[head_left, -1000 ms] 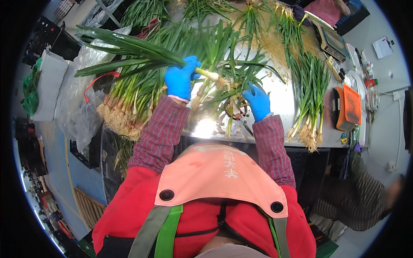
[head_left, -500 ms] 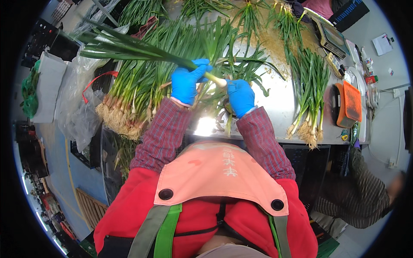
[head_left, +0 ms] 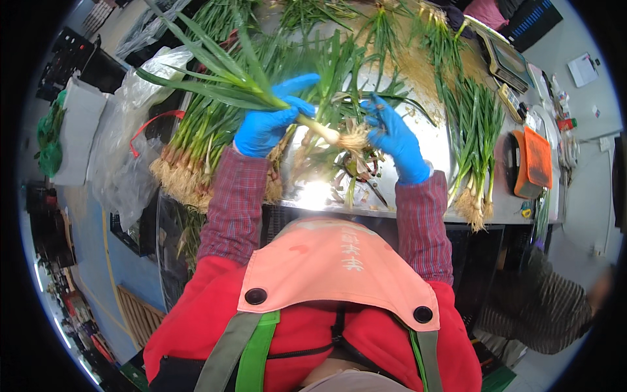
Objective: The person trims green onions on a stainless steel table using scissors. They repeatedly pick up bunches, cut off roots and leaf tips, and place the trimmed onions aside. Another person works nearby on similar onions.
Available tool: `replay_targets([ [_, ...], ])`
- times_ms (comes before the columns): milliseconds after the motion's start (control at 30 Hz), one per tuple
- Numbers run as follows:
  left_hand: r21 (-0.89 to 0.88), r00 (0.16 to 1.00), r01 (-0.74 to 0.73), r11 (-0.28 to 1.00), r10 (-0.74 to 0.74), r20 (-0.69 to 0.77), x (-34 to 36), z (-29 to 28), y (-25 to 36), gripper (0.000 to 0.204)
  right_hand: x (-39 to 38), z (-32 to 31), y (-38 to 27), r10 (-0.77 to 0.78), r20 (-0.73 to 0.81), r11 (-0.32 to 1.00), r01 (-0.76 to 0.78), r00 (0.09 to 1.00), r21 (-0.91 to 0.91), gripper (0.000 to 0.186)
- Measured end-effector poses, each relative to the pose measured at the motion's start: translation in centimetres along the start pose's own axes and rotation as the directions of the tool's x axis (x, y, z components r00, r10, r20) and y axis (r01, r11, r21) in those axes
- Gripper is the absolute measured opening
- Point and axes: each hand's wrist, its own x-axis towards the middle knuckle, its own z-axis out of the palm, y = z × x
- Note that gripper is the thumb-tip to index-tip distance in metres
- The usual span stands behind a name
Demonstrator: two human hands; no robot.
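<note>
My left hand [head_left: 264,130], in a blue glove, is closed around the pale stem of a green garlic plant [head_left: 321,130]. Its long green leaves fan out to the far left, and its white bulb and bushy roots point right. Beside the root tuft, my right hand [head_left: 401,147], also blue-gloved, has its fingers apart, with small bits stuck to them. Peeled skins and scraps [head_left: 358,171] lie on the metal table [head_left: 428,140] below the bulb. A thin dark pointed thing [head_left: 377,195] lies among them, its kind unclear.
A large pile of green garlic [head_left: 186,173] covers the table's left side. A smaller bunch [head_left: 475,137] lies on the right, near an orange-topped scale [head_left: 537,157]. Plastic bags [head_left: 124,150] hang at the left. A person in a striped sleeve [head_left: 542,300] is at the lower right.
The bulb's roots now show, and my right hand has moved right, off the bulb, its fingers spreading. My left hand has shifted slightly left; the leaves have swung upward.
</note>
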Motion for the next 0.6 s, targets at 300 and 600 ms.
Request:
replay_targets([
  [300,0.007,0.975,0.193,0.981,-0.191,-0.111,-0.1,5.6,-1.6,0.07,-0.1,8.8,4.3,-0.056,-0.083,0.691,-0.021,0.995,-0.722,0.035],
  [600,-0.067,0.909,0.297,0.952,-0.304,-0.285,-1.1,6.1,-4.5,0.047,-2.5,7.9,5.8,0.09,0.023,0.749,-0.053,0.996,-0.66,0.032],
])
